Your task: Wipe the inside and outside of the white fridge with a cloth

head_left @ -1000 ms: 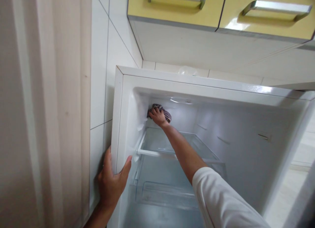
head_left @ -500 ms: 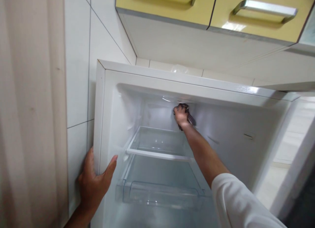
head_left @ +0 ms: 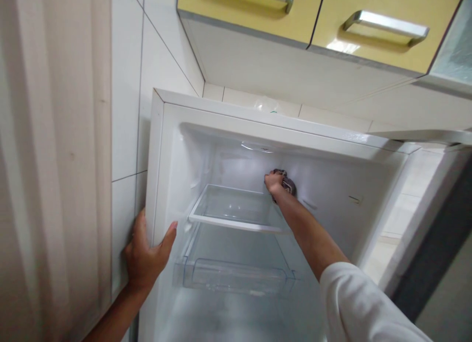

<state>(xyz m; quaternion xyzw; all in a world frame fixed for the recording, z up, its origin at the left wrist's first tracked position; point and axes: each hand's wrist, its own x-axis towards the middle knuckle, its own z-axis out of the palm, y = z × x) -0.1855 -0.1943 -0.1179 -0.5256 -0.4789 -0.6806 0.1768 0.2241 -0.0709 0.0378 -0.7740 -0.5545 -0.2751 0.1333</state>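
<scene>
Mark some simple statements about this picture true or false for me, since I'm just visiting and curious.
1. The right hand holds a dark cloth inside the fridge. True.
2. The left hand is deep inside the fridge too. False: it is at the fridge's left front edge.
3. The cupboard doors above the fridge are yellow. True.
4. The door handles are black. False: they are silvery.
5. The sleeve on the right arm is white. True.
6. The upper shelf has a red front edge. False: that edge is white.
</scene>
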